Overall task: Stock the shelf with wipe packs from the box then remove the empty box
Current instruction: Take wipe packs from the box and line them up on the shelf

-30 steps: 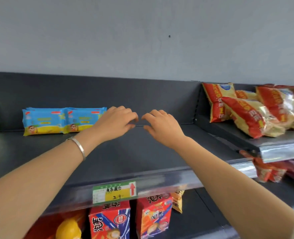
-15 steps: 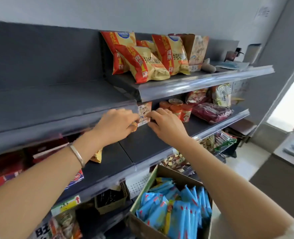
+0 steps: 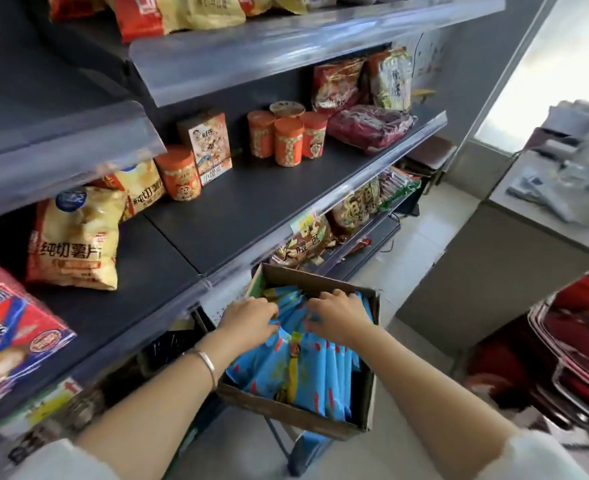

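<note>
An open cardboard box (image 3: 286, 414) stands low beside the shelving, filled with several blue wipe packs (image 3: 320, 372) set on edge. My left hand (image 3: 250, 318), with a silver bangle at the wrist, is down among the packs at the box's far left, fingers curled into them. My right hand (image 3: 338, 315) sits just to its right on the tops of the packs, fingers curled around their upper edges. Whether either hand has a pack fully gripped is hard to tell. The top shelf holding the earlier wipe packs is out of view.
Dark grey shelves (image 3: 251, 209) rise on the left with chip bags (image 3: 75, 237), orange jars (image 3: 288, 140) and a red-blue carton (image 3: 6, 334). A grey counter (image 3: 514, 258) stands at the right, red baskets (image 3: 577, 344) below it. Tiled floor lies between.
My view dropped from the top shelf to the box. Both hands came down from the shelf and now reach into the wipe packs in the box.
</note>
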